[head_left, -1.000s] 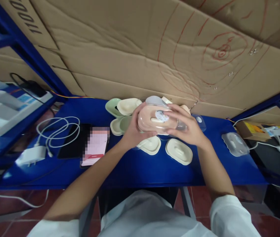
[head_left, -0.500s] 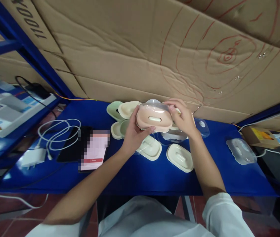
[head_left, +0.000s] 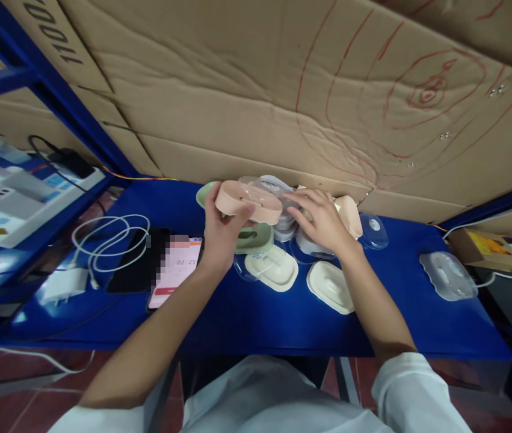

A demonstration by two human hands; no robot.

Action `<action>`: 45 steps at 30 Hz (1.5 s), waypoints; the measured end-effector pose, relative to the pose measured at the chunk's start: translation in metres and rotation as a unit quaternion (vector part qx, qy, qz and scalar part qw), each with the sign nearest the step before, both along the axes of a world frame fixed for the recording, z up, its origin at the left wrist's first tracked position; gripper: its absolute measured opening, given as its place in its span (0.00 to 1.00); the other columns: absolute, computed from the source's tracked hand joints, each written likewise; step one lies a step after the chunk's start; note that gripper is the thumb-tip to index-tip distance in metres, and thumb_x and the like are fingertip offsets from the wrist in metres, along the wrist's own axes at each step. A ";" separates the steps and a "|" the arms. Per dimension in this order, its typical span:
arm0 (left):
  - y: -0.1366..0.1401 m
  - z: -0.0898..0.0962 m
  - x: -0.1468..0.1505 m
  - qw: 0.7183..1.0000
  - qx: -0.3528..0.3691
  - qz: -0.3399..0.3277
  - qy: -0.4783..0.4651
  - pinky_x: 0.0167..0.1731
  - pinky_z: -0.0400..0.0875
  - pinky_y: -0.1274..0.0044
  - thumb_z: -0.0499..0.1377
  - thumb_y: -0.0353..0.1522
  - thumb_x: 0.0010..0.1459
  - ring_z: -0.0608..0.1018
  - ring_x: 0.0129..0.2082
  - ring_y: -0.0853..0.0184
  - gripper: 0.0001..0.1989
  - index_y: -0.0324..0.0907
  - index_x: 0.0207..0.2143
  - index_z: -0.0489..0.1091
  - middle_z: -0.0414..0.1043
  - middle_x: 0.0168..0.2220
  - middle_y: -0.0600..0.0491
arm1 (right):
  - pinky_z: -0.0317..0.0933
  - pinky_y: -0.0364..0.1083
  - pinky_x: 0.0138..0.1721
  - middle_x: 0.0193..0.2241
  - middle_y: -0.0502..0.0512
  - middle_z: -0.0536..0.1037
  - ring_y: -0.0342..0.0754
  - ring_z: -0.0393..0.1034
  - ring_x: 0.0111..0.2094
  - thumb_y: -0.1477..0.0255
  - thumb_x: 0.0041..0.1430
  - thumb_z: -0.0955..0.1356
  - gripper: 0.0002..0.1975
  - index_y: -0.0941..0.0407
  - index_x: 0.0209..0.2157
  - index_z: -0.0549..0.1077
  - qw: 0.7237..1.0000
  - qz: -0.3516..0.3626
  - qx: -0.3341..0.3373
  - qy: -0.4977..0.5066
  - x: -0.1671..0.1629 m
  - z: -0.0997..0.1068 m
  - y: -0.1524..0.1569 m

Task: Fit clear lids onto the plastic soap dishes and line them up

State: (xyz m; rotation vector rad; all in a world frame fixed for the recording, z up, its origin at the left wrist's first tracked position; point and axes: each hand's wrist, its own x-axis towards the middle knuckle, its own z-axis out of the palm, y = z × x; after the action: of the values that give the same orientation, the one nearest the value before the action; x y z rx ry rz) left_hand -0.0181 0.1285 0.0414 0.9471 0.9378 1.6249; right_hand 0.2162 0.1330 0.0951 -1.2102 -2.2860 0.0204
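Nearest the camera lie two cream lids point(head_left: 330, 286) on the blue surface point(head_left: 256, 325), with a phone point(head_left: 174, 270) and a coiled white cable point(head_left: 106, 243) off to the left and a clear lid point(head_left: 447, 275) well apart to the right. A second ago both hands held the pink dish point(head_left: 249, 201) together in front of the pile, a clear cover on it; now the right hand has let go and the left hand point(head_left: 222, 231) alone carries the dish, lifted and shifted left, above the green dish point(head_left: 253, 239). The two parts appear to have been separated, so the work looks to have passed from pulling apart to sorting the pieces. The left fingers point(head_left: 243, 211) are closed round the near edge of the pink dish, thumb under, gripping it firmly. The right hand point(head_left: 323, 221) rests spread and open over the stack of clear covers point(head_left: 283, 216) at the back of the pile, its fingers touching them but not clasped round anything. Behind stands the cardboard wall point(head_left: 256, 90).
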 end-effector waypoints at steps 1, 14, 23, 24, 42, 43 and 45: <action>0.001 0.001 -0.002 1.000 0.008 0.013 -0.001 0.42 0.85 0.71 0.80 0.43 0.50 0.79 0.58 0.54 0.44 0.57 0.65 0.64 0.69 0.65 0.49 | 0.63 0.60 0.62 0.57 0.60 0.80 0.60 0.72 0.60 0.60 0.78 0.63 0.21 0.49 0.64 0.76 1.000 -0.007 0.002 -0.008 -0.001 0.000 -0.001; 0.012 -0.005 -0.013 0.996 0.012 -0.079 -0.033 0.56 0.79 0.63 0.71 0.44 0.61 0.74 0.67 0.50 0.32 0.59 0.65 0.67 0.72 0.66 0.52 | 0.67 0.60 0.63 0.58 0.56 0.82 0.56 0.76 0.59 0.63 0.79 0.62 0.18 0.47 0.63 0.74 0.996 0.048 0.037 0.060 -0.012 -0.013 0.004; 0.012 -0.008 -0.006 0.992 0.019 -0.115 -0.039 0.63 0.75 0.61 0.74 0.43 0.53 0.70 0.71 0.49 0.39 0.59 0.67 0.67 0.71 0.68 0.52 | 0.65 0.59 0.69 0.66 0.56 0.75 0.52 0.69 0.68 0.67 0.79 0.59 0.22 0.48 0.68 0.69 0.985 0.127 -0.018 0.115 -0.014 -0.012 0.005; 0.012 -0.008 -0.006 0.992 0.020 -0.118 -0.036 0.63 0.75 0.61 0.74 0.43 0.54 0.70 0.71 0.50 0.39 0.59 0.67 0.67 0.71 0.68 0.52 | 0.65 0.58 0.69 0.65 0.55 0.76 0.52 0.69 0.67 0.66 0.79 0.59 0.21 0.48 0.67 0.71 0.985 0.127 -0.013 0.116 -0.014 -0.011 0.004; 0.003 -0.005 -0.006 0.971 0.029 -0.234 -0.037 0.60 0.80 0.55 0.75 0.40 0.56 0.73 0.69 0.50 0.41 0.70 0.69 0.65 0.69 0.70 0.61 | 0.61 0.62 0.71 0.67 0.47 0.75 0.54 0.67 0.70 0.64 0.80 0.58 0.20 0.40 0.59 0.79 0.993 0.076 0.067 0.059 -0.021 -0.002 -0.014; 0.004 -0.005 -0.007 0.970 0.023 -0.239 -0.033 0.59 0.80 0.56 0.74 0.39 0.57 0.74 0.68 0.50 0.42 0.70 0.69 0.64 0.69 0.70 0.60 | 0.60 0.63 0.72 0.67 0.47 0.75 0.56 0.67 0.70 0.63 0.80 0.60 0.19 0.40 0.59 0.79 0.994 0.078 0.066 0.045 -0.020 -0.003 -0.013; 0.005 -0.007 -0.007 0.970 0.004 -0.242 -0.028 0.57 0.81 0.59 0.74 0.38 0.56 0.74 0.68 0.50 0.43 0.68 0.70 0.63 0.69 0.70 0.57 | 0.58 0.65 0.71 0.68 0.48 0.74 0.57 0.68 0.69 0.64 0.80 0.61 0.18 0.40 0.60 0.78 0.995 0.069 0.071 0.020 -0.016 -0.006 -0.009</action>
State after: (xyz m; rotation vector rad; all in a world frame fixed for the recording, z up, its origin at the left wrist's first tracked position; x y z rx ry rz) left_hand -0.0251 0.1338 0.0341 1.0346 0.5987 1.2328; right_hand 0.1998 0.1243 0.0891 -0.9693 -2.2910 -0.0664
